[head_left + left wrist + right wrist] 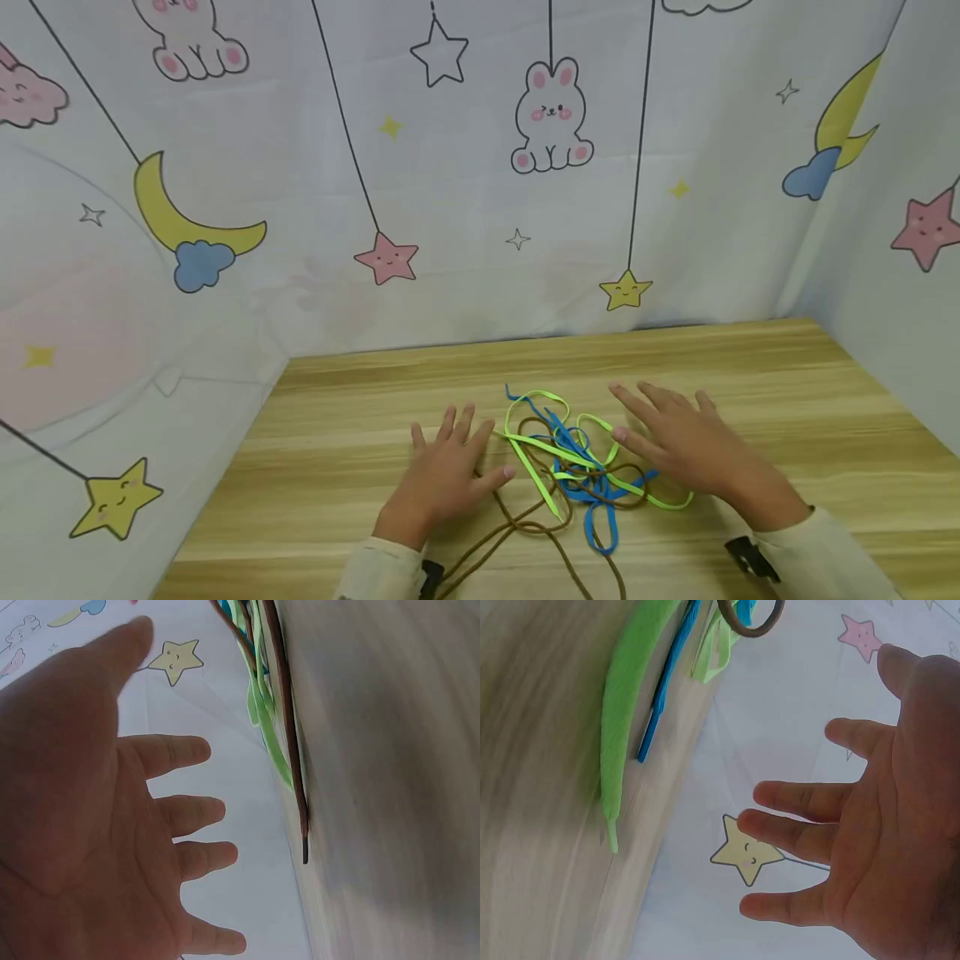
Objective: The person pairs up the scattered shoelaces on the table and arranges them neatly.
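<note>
Left hand (442,479) and right hand (690,442) hang well apart over the table (360,392), palms down, fingers spread, neither holding anything. From my seat far off, the relation that matters, I judge, is that the tangle of laces lies between them: to the right of the left hand, to the left of the right one, on the inner side of both thumbs.

Three strands make it up: a flat green lace (555,451), a blue lace (576,448) and a thin brown cord (514,525). As a heap it has no single long axis that I can make out. Its blue core slants from the far edge toward the near side and a little rightward, while the brown tails run down toward the near edge (which is out of my view).

The right thumb looks nearer the knotted middle, its tip overlapping a green loop in the head view; the left hand overlaps a length of brown. Both wrist views show a gap between fingers and strands, so I take neither hand to be touching.

Wood grain runs across the tabletop, lengthwise along the far edge. Beyond that edge, and past the left and right edges, hangs a pale cloth (480,192) printed with stars, moons and rabbits.
</note>
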The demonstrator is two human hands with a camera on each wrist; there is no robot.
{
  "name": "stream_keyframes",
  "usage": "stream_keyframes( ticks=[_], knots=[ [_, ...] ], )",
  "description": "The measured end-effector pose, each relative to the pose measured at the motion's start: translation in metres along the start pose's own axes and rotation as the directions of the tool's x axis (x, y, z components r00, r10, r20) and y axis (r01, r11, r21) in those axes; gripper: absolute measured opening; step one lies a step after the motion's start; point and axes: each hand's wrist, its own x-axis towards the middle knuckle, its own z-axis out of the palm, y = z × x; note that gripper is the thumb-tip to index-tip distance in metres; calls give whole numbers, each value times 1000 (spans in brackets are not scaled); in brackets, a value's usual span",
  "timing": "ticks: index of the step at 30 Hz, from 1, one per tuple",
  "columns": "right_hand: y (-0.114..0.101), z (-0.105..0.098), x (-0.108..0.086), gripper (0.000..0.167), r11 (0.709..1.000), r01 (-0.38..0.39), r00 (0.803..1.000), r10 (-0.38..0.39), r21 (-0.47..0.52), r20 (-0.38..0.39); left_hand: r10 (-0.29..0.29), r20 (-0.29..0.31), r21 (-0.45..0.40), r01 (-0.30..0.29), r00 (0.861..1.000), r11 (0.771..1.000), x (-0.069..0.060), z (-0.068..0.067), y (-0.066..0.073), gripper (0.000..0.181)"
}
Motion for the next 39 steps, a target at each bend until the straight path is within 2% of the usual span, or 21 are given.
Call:
stream_keyframes(
  ticks=[8, 15, 18, 24, 28, 33, 36, 39],
  knots=[
    [-11, 6, -2, 58, 998, 65, 997, -65, -4, 33, 90, 15, 21, -90, 996, 996, -1, 2, 10, 55],
    [-17, 12, 0, 62, 996, 91, 991, -91, 4, 100, 175, -12, 77, -174, 984, 982, 7, 6, 30, 40],
    [-20, 16, 0, 58, 991, 133, 987, -132, -4, 92, 218, -17, 109, -215, 976, 971, 11, 9, 37, 36],
    [-25, 21, 0, 48, 981, 192, 978, -191, -5, 88, 311, -27, 126, -306, 950, 944, 13, 17, 46, 33],
    [-28, 23, 0, 47, 980, 197, 974, -197, 15, 110, 319, -12, 127, -315, 948, 941, 11, 18, 48, 31],
    [-31, 25, -2, 44, 976, 214, 970, -218, 42, 112, 305, 10, 114, -304, 952, 946, 9, 15, 49, 25],
    [-33, 25, -3, 42, 973, 224, 967, -228, 47, 115, 301, -8, 102, -299, 954, 949, 8, 13, 50, 25],
    [-34, 24, -4, 43, 972, 228, 965, -232, 51, 121, 316, -44, 111, -310, 948, 944, 9, 12, 50, 25]
  ],
)
